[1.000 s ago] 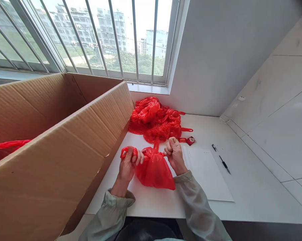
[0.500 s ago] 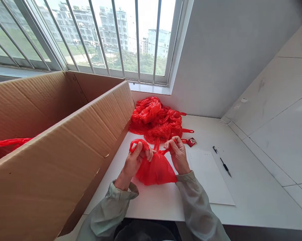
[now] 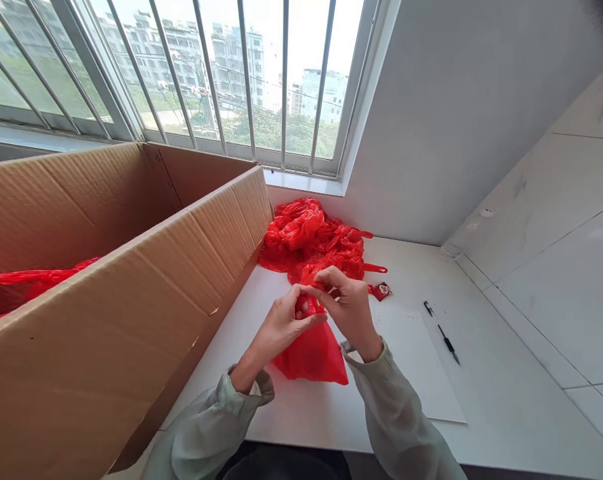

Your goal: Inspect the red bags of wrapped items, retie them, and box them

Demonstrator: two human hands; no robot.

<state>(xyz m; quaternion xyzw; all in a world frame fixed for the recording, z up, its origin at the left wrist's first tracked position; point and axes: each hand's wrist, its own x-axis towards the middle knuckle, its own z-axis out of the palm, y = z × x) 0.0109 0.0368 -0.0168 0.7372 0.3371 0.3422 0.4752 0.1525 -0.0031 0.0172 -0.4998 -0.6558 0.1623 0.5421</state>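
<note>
The bag (image 3: 312, 355) sat on the surface (image 3: 506, 347), near the box (image 3: 181, 287). The right hand (image 3: 351, 305) had its top in a pinching grip; the left hand (image 3: 280, 323) curled round its neck, how tightly I couldn't tell.

Daylight, bright, entering through the barred window (image 3: 221, 87); sky beyond blown out to white. Sill (image 3: 301, 183) shows pale glare. Grey wall (image 3: 451, 100) beside it comparatively dim. Cardboard box (image 3: 146, 300) darker inside and along its lower edge. Glints on the red plastic heap (image 3: 316, 233); faint reddish tint on white tabletop (image 3: 501, 387) below the red bag (image 3: 314, 353). Wide-angle stretch toward edges; dark, blurred patch top right.
</note>
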